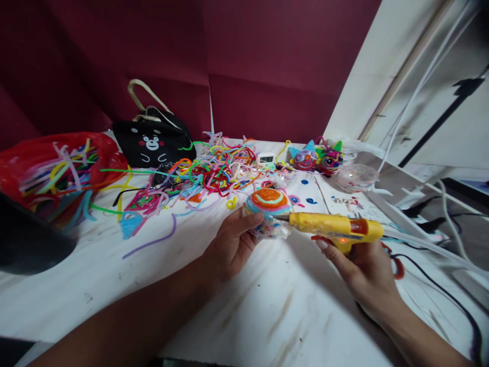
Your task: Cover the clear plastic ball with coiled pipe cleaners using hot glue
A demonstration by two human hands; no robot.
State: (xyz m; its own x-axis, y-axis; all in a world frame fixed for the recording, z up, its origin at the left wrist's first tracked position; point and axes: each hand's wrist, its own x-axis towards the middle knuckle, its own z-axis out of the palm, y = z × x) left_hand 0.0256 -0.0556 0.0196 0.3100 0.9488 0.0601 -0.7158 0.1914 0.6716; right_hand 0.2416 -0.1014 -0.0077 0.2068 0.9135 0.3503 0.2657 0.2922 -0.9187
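Note:
My left hand (237, 239) grips a round clear container (272, 230), its thumb on the near side. Orange, cream and light blue pipe cleaner coils (269, 200) cover the container's top. In my right hand (367, 270) is a yellow glue gun (324, 224), pointing left, with a small orange light glowing on its side. The gun's metal nozzle meets the blue edge of the coils; whether it touches them I cannot tell. Behind the container, small pink and blue coiled pieces (295, 200) lie on the white table (263, 316).
A tangle of pipe cleaners (221, 168) spreads across the table's back. At left are a red bag (103, 153), a black bag (153, 140) and a dark cylinder (34, 239). Two decorated figures (304, 157) and a clear bowl (357, 177) stand back right. A black cable (439, 288) runs at right.

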